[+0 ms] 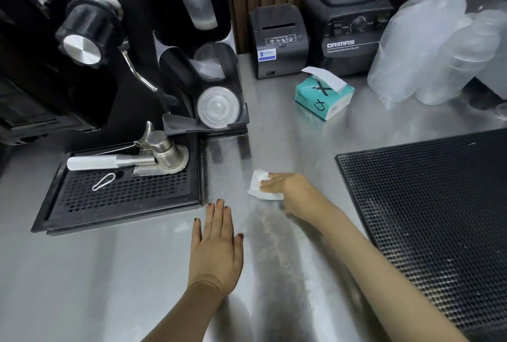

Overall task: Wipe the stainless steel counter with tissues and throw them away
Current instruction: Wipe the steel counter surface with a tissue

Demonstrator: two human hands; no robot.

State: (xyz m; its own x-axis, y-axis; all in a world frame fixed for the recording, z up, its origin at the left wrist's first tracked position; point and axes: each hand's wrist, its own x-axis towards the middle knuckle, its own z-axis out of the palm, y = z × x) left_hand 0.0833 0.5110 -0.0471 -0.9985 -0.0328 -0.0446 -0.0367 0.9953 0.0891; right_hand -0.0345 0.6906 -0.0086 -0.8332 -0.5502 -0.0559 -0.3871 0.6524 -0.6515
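- Counter (109,273): smooth brushed steel with a dull sheen and a pale streaky smear near its front middle.
- Tissue (259,185): soft white paper, matt, creased on the steel.
- Tissue pack (323,97): teal wrapper, faintly glossy.
- Bar mat (425,218), right edge: black, matt, studded, rubbery-looking.
- Drip tray (123,199), left edge: black matt plastic with a perforated grid.
- Portafilter (162,155): satin metal, smooth white handle.
- Cup bags (425,53), far right corner: clear crinkled plastic.

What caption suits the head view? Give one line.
Right hand presses a tissue onto the stainless steel counter, left hand flat nearby.
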